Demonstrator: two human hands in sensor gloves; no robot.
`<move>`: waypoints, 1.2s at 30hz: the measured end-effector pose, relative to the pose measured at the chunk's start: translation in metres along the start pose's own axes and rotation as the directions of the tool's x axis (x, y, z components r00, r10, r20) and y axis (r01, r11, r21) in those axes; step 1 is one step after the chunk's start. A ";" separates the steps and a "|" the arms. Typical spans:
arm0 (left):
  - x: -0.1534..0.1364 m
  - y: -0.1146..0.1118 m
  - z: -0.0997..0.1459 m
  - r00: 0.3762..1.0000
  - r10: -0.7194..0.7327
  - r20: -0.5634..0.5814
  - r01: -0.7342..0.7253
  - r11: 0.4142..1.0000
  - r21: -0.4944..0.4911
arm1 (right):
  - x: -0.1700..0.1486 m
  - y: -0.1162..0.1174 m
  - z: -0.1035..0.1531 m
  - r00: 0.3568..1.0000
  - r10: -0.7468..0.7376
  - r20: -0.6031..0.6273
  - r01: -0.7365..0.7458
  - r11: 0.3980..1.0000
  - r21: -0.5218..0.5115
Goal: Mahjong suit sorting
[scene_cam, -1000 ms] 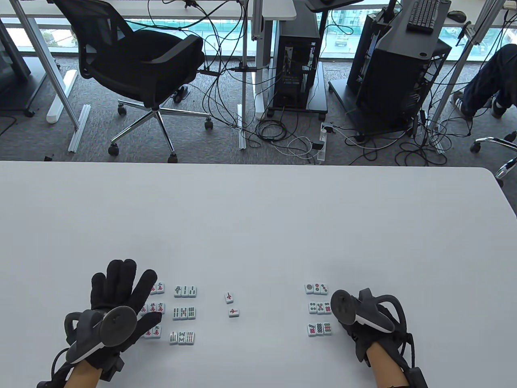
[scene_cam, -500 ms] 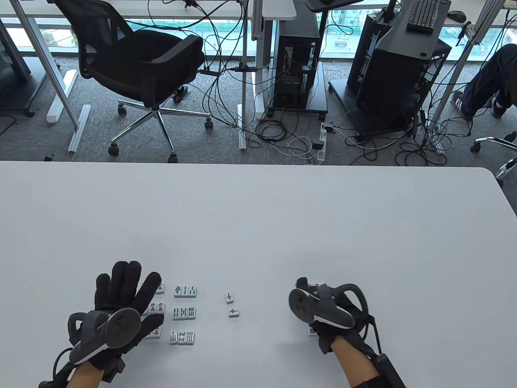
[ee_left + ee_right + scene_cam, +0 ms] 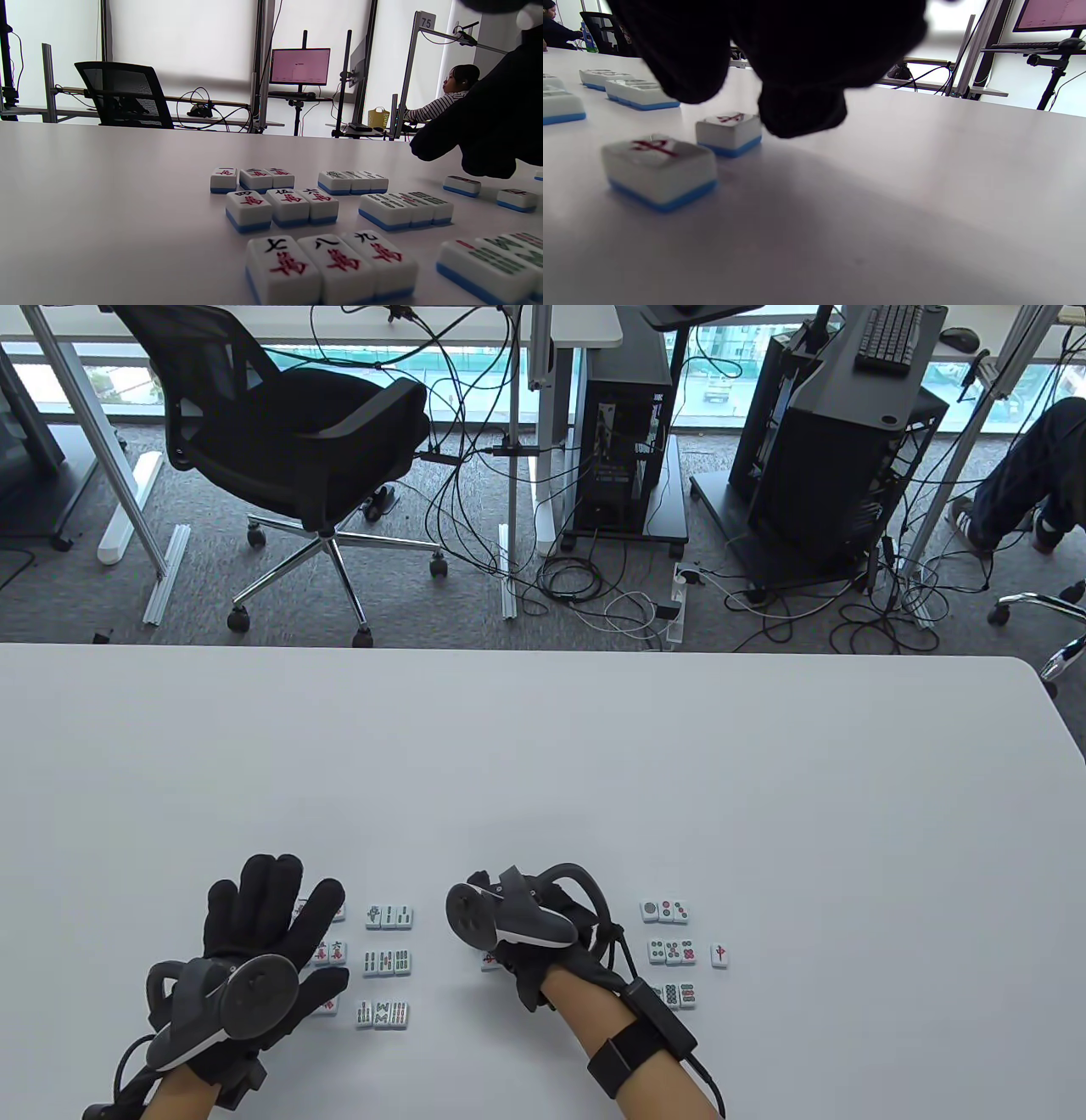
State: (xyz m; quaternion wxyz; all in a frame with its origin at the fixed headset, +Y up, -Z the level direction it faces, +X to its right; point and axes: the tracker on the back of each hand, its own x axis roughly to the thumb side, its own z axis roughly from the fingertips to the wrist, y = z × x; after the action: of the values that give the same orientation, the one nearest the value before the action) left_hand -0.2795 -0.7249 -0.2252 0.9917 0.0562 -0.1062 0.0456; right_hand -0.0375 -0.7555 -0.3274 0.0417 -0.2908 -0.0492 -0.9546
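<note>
**Right hand over the loose red tiles at lower centre**

The right hand (image 3: 543,937) hovered above two lone red-marked tiles (image 3: 659,169) on the desk (image 3: 543,763); its fingers (image 3: 801,108) hung curled just over the farther tile, gripping nothing visible. The left hand (image 3: 254,950) lay flat, fingers spread, over the character tiles (image 3: 288,203) at lower left. Bamboo tiles (image 3: 389,963) sat just right of them, dot tiles (image 3: 672,952) at lower right, with a single red tile (image 3: 719,955) beside those.
</note>
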 end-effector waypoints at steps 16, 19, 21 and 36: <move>0.001 -0.002 0.000 1.000 0.008 0.013 -0.008 1.000 -0.009 | -0.015 -0.004 -0.001 0.999 -0.049 0.002 0.049 0.998 0.031; 0.002 -0.004 -0.001 1.000 0.001 0.016 -0.001 1.000 -0.017 | -0.010 0.001 -0.002 1.000 0.031 0.000 -0.031 0.997 0.076; 0.002 -0.005 0.000 1.000 -0.003 0.022 0.003 1.000 -0.013 | -0.009 0.005 -0.003 0.997 0.082 -0.016 -0.081 0.995 0.057; 0.004 -0.002 0.001 0.999 0.004 0.041 -0.005 1.000 0.021 | -0.026 -0.006 0.007 0.997 0.004 -0.083 -0.007 0.999 -0.034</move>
State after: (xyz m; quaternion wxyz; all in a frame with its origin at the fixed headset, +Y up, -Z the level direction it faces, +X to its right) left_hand -0.2759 -0.7268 -0.2241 0.9886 0.0674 -0.1259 0.0478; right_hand -0.0127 -0.7475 -0.3367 0.0412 -0.2520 -0.0304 -0.9664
